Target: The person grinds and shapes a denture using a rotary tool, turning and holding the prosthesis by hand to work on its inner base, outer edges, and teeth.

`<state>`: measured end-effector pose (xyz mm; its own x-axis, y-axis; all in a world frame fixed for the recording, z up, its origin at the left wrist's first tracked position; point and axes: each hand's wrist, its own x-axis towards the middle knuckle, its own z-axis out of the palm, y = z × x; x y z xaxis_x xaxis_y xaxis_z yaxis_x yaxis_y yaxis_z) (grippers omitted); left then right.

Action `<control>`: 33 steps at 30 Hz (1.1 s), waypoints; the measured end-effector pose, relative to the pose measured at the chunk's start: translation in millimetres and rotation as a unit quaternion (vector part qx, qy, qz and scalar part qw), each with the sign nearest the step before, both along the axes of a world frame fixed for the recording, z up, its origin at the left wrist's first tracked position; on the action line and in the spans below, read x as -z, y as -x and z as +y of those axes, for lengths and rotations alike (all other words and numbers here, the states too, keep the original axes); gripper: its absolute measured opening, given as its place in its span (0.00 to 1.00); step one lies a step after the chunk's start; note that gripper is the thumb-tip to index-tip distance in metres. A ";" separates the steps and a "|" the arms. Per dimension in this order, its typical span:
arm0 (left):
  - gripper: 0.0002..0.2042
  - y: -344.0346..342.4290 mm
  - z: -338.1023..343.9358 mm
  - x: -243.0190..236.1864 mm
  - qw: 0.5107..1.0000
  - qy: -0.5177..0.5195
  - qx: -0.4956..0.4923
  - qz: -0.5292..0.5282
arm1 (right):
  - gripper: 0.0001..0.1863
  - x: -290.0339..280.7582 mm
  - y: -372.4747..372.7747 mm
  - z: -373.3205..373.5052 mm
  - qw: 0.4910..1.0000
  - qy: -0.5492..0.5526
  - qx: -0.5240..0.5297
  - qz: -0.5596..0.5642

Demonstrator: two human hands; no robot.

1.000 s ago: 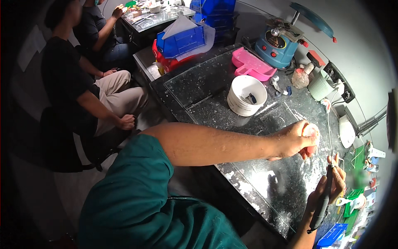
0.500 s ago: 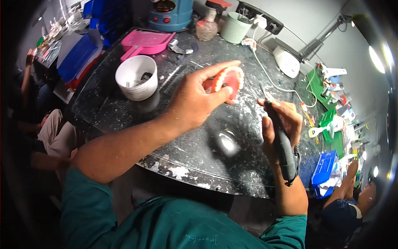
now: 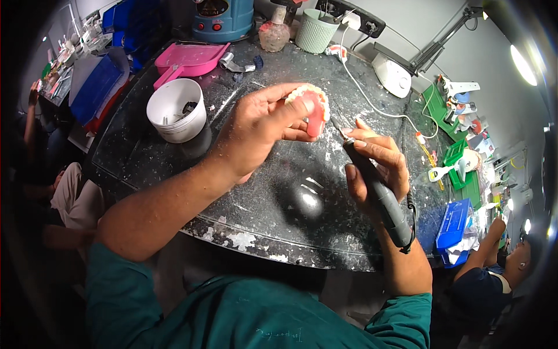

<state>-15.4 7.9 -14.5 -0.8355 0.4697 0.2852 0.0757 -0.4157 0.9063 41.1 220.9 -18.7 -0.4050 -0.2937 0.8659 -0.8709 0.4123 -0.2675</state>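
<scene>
A pink denture with a row of pale teeth is gripped between the thumb and fingers of my left hand, above the middle of the dark table. My thumb lies across its pink base. My right hand is closed round a black rotary handpiece, held like a pen. Its thin bit points up and left toward the denture's toothed edge. A small gap seems to lie between bit and denture. The handpiece's black cord hangs from its rear end beside my wrist.
Left on the worn black table stand a white tub and a pink dustpan. Behind are a blue machine, a glass bottle and a pale green basket. Blue bins and a seated person are at right.
My left hand has turned the denture and moved its thumb further over the pink base. The handpiece has come left, its bit nearer the denture. The whole view has shifted slightly.
</scene>
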 end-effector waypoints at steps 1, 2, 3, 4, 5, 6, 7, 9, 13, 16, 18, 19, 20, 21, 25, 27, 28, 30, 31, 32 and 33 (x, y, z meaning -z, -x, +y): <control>0.19 -0.2 -2.2 -2.3 0.998 -0.039 0.011 -0.046 | 0.20 -1.1 -0.6 -0.9 1.000 -0.001 0.001 0.000; 0.19 -0.2 -3.5 -3.0 0.992 -0.079 0.021 -0.092 | 0.20 -3.0 -1.3 -2.1 1.000 -0.015 -0.002 -0.008; 0.19 -0.2 -4.0 -2.4 0.992 -0.079 0.022 -0.093 | 0.20 -4.2 -1.7 -2.6 0.999 -0.029 -0.004 -0.016; 0.20 0.0 -4.2 -1.2 0.995 -0.059 0.029 -0.069 | 0.19 -3.3 -0.4 -2.0 0.999 -0.035 -0.010 -0.023; 0.22 -0.3 -3.9 -1.6 0.998 -0.039 0.035 -0.046 | 0.19 -2.8 -0.1 -2.2 0.999 -0.036 -0.010 -0.023; 0.21 -2.1 -2.4 -3.8 0.998 -0.041 0.040 -0.029 | 0.19 -2.2 0.1 -2.7 0.999 -0.035 -0.008 -0.030; 0.21 -1.8 -1.7 -3.4 0.998 -0.042 0.041 -0.029 | 0.19 -1.8 0.0 -3.1 0.999 -0.035 -0.006 -0.036; 0.21 -1.2 -0.9 -2.7 0.999 -0.021 0.017 0.033 | 0.18 -0.9 -0.3 -3.8 0.999 -0.019 -0.013 -0.042; 0.22 -1.5 -0.1 -0.9 0.999 -0.004 0.007 0.046 | 0.17 0.9 -2.5 -2.5 0.998 0.008 -0.029 -0.062; 0.22 -1.5 0.9 0.3 0.998 -0.006 -0.018 0.056 | 0.16 0.5 -1.6 -3.7 0.998 0.001 -0.029 -0.057; 0.22 -2.4 0.6 -1.4 0.999 0.001 -0.011 0.039 | 0.16 -0.8 -1.1 -3.4 0.999 -0.006 -0.022 -0.050; 0.22 -2.5 1.0 -0.9 0.999 0.001 -0.011 0.039 | 0.16 -1.2 -0.7 -3.7 0.999 -0.013 -0.015 -0.042; 0.22 -2.5 2.1 0.0 0.999 -0.007 -0.014 0.041 | 0.16 -1.2 -0.4 -3.9 0.999 -0.013 -0.016 -0.042; 0.22 -2.5 2.6 0.5 0.999 -0.016 -0.016 0.043 | 0.16 -1.0 -0.1 -4.1 0.999 -0.013 -0.015 -0.041; 0.22 -3.7 -1.5 -3.4 0.999 0.007 -0.010 0.037 | 0.16 1.4 -0.8 -3.5 0.999 0.001 -0.011 -0.051; 0.22 -4.5 -5.4 -5.0 0.999 -0.025 0.017 0.026 | 0.16 3.4 1.2 -2.6 0.999 0.005 -0.014 -0.050; 0.22 -4.3 -4.7 -4.3 0.999 -0.026 0.018 0.026 | 0.15 3.6 1.6 -1.9 0.999 0.007 -0.013 -0.050; 0.22 -4.0 -3.2 -2.3 0.997 -0.018 0.004 0.071 | 0.15 2.7 1.5 -2.8 0.999 0.011 -0.010 -0.051; 0.22 -4.3 -3.2 -3.5 0.997 -0.018 0.005 0.071 | 0.15 2.4 1.4 -3.3 0.999 0.017 -0.008 -0.051; 0.22 -4.9 -3.5 -5.7 0.998 -0.003 0.000 0.065 | 0.15 2.2 1.1 -3.2 0.999 0.017 -0.007 -0.051; 0.22 -5.1 -3.4 -6.9 0.998 0.011 -0.005 0.060 | 0.15 2.1 0.7 -3.0 0.998 0.016 -0.007 -0.053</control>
<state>-10.3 4.5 -7.6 -0.8009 0.4689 0.3725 0.1877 -0.3941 0.8997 40.4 217.9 -20.7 -0.4905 -0.2717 0.8280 -0.8426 0.3905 -0.3710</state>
